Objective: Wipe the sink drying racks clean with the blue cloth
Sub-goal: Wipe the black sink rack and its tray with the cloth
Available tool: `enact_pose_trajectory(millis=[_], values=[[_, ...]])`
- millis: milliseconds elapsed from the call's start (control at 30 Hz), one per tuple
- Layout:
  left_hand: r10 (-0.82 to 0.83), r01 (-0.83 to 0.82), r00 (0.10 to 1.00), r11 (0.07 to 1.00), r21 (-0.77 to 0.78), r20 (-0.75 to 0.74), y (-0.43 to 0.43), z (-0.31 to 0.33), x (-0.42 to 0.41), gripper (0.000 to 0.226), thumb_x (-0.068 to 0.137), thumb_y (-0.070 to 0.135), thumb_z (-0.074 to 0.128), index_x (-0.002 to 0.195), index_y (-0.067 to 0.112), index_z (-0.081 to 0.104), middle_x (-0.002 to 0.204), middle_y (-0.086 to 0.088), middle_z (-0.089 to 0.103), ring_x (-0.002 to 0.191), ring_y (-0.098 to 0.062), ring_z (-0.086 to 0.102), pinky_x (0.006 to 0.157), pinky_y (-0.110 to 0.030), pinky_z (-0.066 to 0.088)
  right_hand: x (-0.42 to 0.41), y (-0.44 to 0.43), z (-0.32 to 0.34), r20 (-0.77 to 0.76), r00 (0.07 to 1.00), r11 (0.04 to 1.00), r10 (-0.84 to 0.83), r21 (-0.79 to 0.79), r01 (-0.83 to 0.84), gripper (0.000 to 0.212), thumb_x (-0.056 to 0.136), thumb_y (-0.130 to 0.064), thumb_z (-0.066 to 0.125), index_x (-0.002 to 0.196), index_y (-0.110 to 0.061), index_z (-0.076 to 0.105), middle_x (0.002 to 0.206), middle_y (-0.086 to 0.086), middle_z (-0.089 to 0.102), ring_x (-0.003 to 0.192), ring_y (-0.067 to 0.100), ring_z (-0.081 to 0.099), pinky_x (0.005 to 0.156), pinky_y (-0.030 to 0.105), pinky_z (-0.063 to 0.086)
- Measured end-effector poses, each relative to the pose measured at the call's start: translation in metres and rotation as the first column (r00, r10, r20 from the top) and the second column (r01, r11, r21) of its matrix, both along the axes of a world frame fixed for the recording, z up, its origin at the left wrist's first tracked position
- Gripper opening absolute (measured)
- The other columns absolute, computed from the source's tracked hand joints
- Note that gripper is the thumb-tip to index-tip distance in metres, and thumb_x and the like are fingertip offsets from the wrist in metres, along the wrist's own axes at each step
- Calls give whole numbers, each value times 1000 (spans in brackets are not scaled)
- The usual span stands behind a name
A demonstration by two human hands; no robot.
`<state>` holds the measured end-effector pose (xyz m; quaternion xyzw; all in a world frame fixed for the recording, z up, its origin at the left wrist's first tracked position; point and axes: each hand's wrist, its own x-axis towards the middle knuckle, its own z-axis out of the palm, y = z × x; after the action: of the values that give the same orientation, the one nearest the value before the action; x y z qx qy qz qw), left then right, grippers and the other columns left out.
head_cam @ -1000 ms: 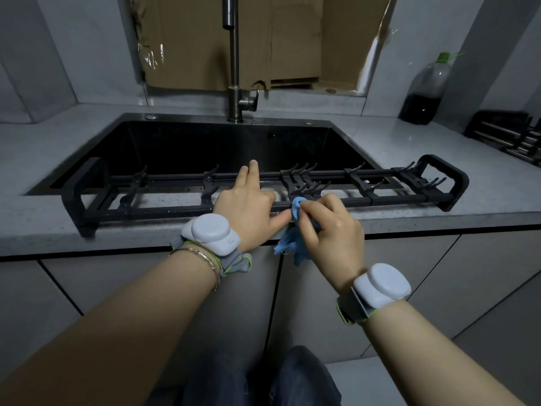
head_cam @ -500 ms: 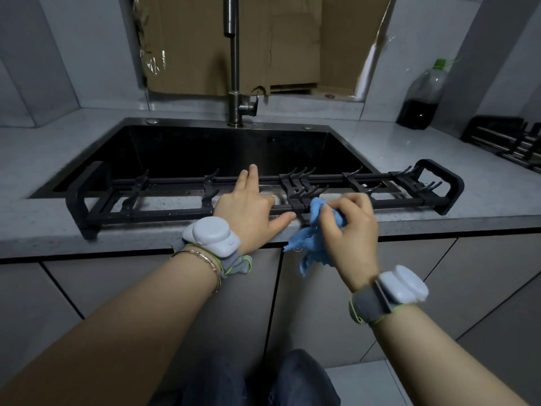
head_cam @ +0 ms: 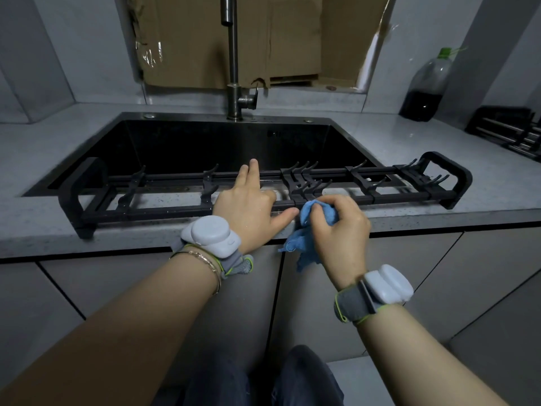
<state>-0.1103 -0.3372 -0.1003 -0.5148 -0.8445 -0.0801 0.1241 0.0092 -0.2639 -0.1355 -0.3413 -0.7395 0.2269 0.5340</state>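
A long black drying rack (head_cam: 152,210) with upright hooks lies along the front edge of the black sink (head_cam: 205,148). My left hand (head_cam: 248,205) rests flat on the rack's middle, fingers straight and reaching to the rear bar. Just to its right, my right hand (head_cam: 341,230) grips the bunched blue cloth (head_cam: 307,227) and presses it against the rack's front bar beside a cluster of hooks. Part of the cloth hangs down over the counter edge.
A tall faucet (head_cam: 234,83) stands behind the sink. At the far right of the grey counter (head_cam: 483,197) stand a dark bottle with a green cap (head_cam: 426,89) and a second black rack (head_cam: 509,130). Cardboard (head_cam: 234,39) covers the opening behind.
My right hand has slid the cloth to the right along the front bar, away from my left thumb. My left hand has stayed on the rack.
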Motion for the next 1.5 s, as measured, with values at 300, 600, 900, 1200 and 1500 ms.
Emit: enact_pose_trajectory(millis=[300, 600, 900, 1200, 1500], values=[[2, -2, 1000, 1000, 27, -4, 2, -3, -1, 58, 88, 66, 35, 104, 20, 67, 159, -12, 4, 146, -22, 9, 88, -36, 42, -10, 9, 11, -164, 986, 873, 2, -481, -82, 21, 70, -17, 61, 57, -20, 44, 58, -3, 49, 63, 21, 50, 64, 39, 48], [4, -4, 1000, 999, 40, 11, 3, -3, 0, 57, 88, 65, 37, 105, 21, 69, 159, -12, 5, 146, -22, 9, 88, -36, 42, -13, 1, 11, -257, 966, 821, 20, -547, -163, 21, 74, -11, 61, 64, -17, 43, 63, 2, 49, 63, 21, 50, 60, 36, 46], [-11, 10, 999, 1000, 26, 39, 1, 0, -1, 59, 88, 67, 36, 104, 21, 70, 159, -11, 4, 146, -21, 8, 89, -36, 42, -5, 7, 6, -394, 908, 776, -143, -614, -144, 23, 81, -5, 55, 67, -19, 43, 67, 0, 46, 66, 19, 45, 61, 31, 40], [4, -5, 1000, 999, 39, 27, 0, 1, 1, 58, 88, 66, 36, 104, 22, 70, 159, -10, 5, 146, -20, 8, 90, -34, 41, 0, 7, 7, -334, 943, 818, -19, -548, -177, 19, 79, -9, 64, 71, -15, 48, 72, 3, 54, 66, 18, 51, 58, 29, 44], [-9, 8, 1000, 997, 79, 10, 1, -2, 0, 59, 87, 68, 37, 101, 21, 71, 159, -9, 7, 146, -19, 11, 91, -34, 41, -6, 9, 8, -306, 947, 811, -103, -577, -98, 19, 80, -8, 54, 67, -17, 43, 70, 0, 48, 69, 18, 47, 66, 33, 43]])
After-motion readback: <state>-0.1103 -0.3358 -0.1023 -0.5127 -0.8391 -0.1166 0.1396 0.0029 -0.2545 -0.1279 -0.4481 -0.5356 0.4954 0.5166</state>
